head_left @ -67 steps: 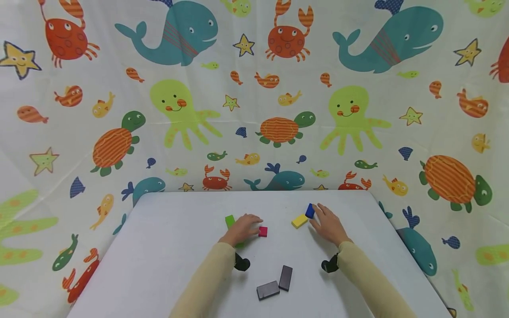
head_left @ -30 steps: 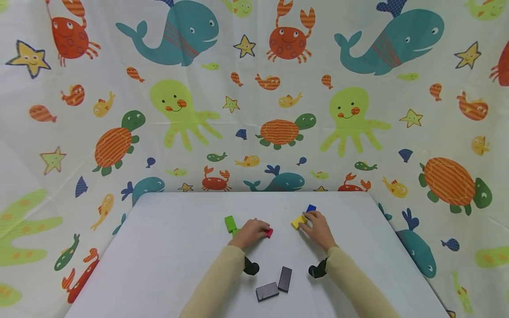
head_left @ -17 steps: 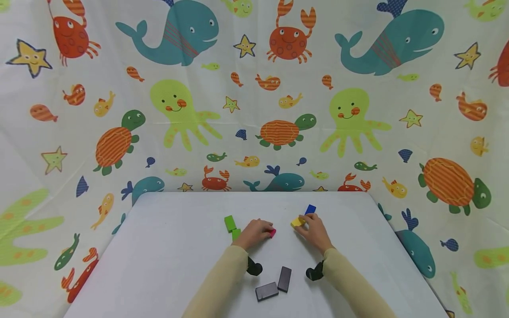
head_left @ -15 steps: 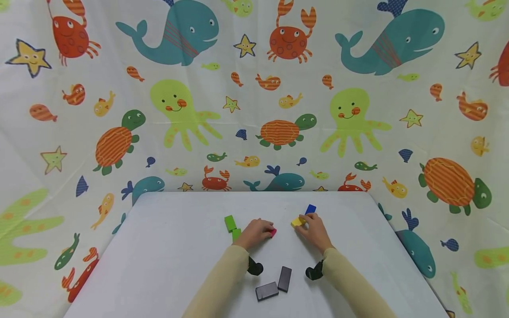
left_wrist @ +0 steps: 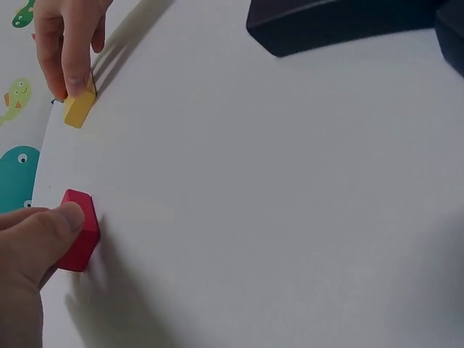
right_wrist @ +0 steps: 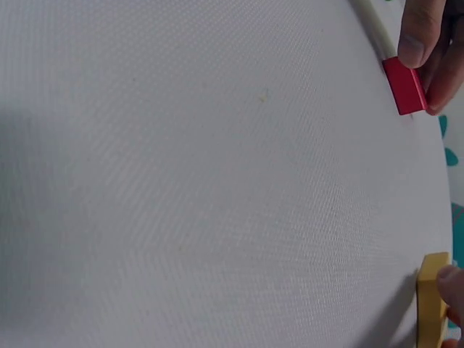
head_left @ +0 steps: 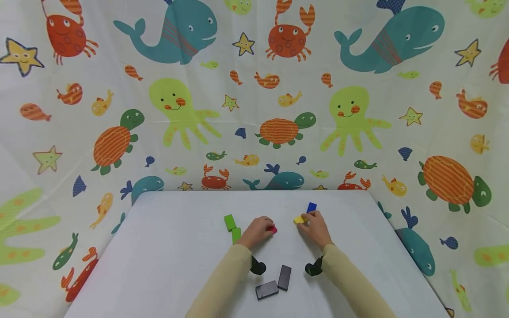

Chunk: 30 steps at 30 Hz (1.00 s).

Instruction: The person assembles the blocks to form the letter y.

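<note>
In the head view my left hand [head_left: 256,232] pinches a small red block [head_left: 273,229] near the middle of the table. The left wrist view shows the thumb on the face of that red block [left_wrist: 88,235]. To the right, my right hand [head_left: 315,227] grips a yellow block [head_left: 299,219] between thumb and fingers; part of it is hidden. Just behind that hand lies a blue block [head_left: 312,206]. Beside the left hand are two green blocks, one farther back [head_left: 229,222] and one closer [head_left: 236,235], set end to end at a slight angle.
Two dark grey blocks lie near the front of the white table [head_left: 159,256], one turned sideways [head_left: 267,290] and one more upright in view [head_left: 284,278]. A cloth [head_left: 246,106] printed with sea animals hangs behind the table and along its sides.
My left hand has moved right off the green blocks and taken hold of the red block, shifting it right. My right hand has left the blue block and now grips the yellow one.
</note>
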Each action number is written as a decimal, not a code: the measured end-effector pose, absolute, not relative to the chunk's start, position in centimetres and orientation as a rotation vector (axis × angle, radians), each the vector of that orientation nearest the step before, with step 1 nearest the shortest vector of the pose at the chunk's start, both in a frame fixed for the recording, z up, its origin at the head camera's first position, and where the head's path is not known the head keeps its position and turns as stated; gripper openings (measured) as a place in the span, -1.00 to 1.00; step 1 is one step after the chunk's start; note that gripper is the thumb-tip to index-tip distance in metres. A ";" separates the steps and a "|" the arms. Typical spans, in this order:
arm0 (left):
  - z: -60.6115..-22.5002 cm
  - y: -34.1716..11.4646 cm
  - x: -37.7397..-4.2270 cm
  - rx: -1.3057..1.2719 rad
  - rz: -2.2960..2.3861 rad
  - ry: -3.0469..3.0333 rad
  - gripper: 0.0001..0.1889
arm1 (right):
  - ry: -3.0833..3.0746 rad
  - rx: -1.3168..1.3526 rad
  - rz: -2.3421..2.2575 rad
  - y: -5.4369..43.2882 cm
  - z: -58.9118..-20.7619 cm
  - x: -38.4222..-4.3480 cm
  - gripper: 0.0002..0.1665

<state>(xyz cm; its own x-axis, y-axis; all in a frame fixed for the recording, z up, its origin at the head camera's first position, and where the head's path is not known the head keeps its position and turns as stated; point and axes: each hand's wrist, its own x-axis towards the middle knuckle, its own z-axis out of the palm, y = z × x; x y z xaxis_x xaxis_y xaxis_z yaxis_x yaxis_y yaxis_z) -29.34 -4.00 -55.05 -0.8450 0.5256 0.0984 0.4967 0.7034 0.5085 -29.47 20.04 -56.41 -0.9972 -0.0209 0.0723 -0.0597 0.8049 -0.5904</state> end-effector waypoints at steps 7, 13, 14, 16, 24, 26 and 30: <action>-54.8 -3.2 -29.1 0.791 0.804 2.871 -0.78 | -2.920 -0.003 0.977 20.7 -56.6 -29.7 -0.47; -54.8 -2.1 -28.9 0.763 0.772 2.831 -0.75 | -2.929 -0.030 0.981 20.9 -56.7 -29.8 -0.46; -54.9 -1.9 -28.8 0.767 0.758 2.832 -0.74 | -2.931 -0.034 0.981 20.9 -56.8 -29.8 -0.46; -55.0 -1.8 -28.7 0.781 0.743 2.840 -0.74 | -2.934 -0.038 0.985 20.9 -56.8 -29.8 -0.45; -55.0 -1.9 -28.3 0.743 0.823 2.837 -0.76 | -2.921 -0.043 1.015 20.6 -56.8 -29.4 -0.44; -55.2 -1.9 -28.3 0.731 0.844 2.835 -0.76 | -2.916 -0.037 1.026 20.5 -56.8 -29.3 -0.44; -55.5 -2.0 -28.4 0.731 0.858 2.853 -0.75 | -2.920 0.002 1.016 20.0 -56.8 -29.2 -0.46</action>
<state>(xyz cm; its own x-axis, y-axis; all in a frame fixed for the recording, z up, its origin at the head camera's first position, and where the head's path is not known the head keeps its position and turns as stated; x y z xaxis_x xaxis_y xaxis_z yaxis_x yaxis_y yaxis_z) -28.44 -2.03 -55.55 -0.8839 0.4632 0.0645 0.4219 0.7302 0.5374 -29.20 20.02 -56.78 -0.9987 0.0151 0.0479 -0.0179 0.7841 -0.6204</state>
